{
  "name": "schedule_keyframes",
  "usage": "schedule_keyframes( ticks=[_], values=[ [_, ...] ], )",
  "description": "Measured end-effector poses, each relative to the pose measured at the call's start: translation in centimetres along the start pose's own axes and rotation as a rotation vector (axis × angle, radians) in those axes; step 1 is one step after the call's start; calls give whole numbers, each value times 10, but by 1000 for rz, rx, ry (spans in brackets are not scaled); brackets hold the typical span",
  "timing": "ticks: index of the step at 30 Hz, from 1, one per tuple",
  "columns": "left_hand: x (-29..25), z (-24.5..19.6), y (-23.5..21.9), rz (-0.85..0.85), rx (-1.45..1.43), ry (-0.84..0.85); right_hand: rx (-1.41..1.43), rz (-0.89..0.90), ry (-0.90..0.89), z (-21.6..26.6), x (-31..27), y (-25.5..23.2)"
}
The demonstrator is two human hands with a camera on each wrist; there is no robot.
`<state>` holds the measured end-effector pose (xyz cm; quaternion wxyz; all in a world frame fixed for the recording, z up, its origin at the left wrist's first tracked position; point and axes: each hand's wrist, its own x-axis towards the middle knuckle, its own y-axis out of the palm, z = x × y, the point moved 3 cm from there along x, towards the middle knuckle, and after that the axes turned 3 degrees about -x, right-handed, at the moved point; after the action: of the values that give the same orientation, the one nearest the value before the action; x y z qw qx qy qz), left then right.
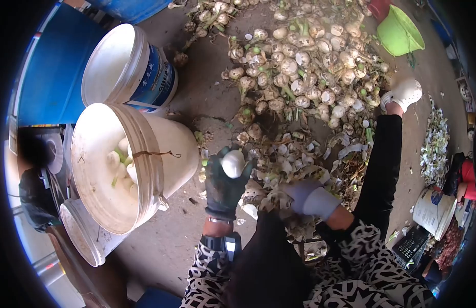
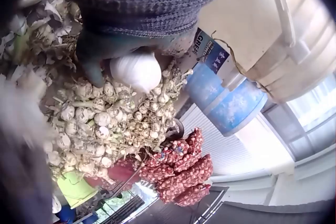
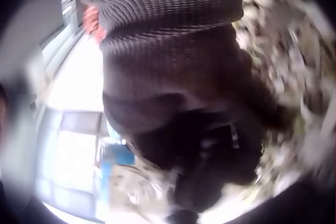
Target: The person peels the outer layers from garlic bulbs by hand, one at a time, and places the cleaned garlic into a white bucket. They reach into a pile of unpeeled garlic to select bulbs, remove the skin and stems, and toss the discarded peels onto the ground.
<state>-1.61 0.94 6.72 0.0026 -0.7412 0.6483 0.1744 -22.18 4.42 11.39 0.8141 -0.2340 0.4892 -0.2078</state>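
In the head view, my left hand (image 1: 221,190), in a dark work glove, grips a smooth white garlic bulb (image 1: 232,164). Seen from the left wrist, the garlic bulb (image 2: 137,73) pokes out between thumb and fingers. My right hand (image 1: 309,198), in a pale glove, is blurred over a heap of loose peels (image 1: 284,164). In the right wrist view its fingers are dark and bent, with a small glint among them; I cannot tell what they hold. Left of my left hand, a white bucket (image 1: 179,149) lies tipped toward me with cleaned garlic bulbs (image 1: 113,159) inside.
Ahead spreads a big pile of unpeeled garlic (image 1: 299,66). A blue-labelled bucket (image 1: 154,77) stands behind the white one, and another pale bucket (image 1: 94,238) is below it. A green basin (image 1: 400,32) sits far right, past my outstretched foot (image 1: 404,92). Red net sacks (image 2: 181,174) show beyond the pile.
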Motion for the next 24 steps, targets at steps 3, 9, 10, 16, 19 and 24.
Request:
schedule_keyframes(
  ticks=[3, 9, 10, 16, 19, 24],
  values=[
    [-23, -66, 14, 41, -317, -136, -95, -195, 76, -31, 28, 10],
    [-86, -218, -92, -619, 1003, 797, 11, -449, 94, -21, 123, -29],
    [-96, -214, -121, -753, 816, 827, -103, -535, 88, -20, 151, -25],
    [-92, -214, -4, -457, 931, 688, -78, -389, 160, -30, 199, -21],
    [-27, -126, 23, 212, 934, 457, 1130, -316, -10, -51, 177, 12],
    [-6, -26, 33, 232, 694, 264, 2177, -138, -383, 5, 79, 13]
  ],
)
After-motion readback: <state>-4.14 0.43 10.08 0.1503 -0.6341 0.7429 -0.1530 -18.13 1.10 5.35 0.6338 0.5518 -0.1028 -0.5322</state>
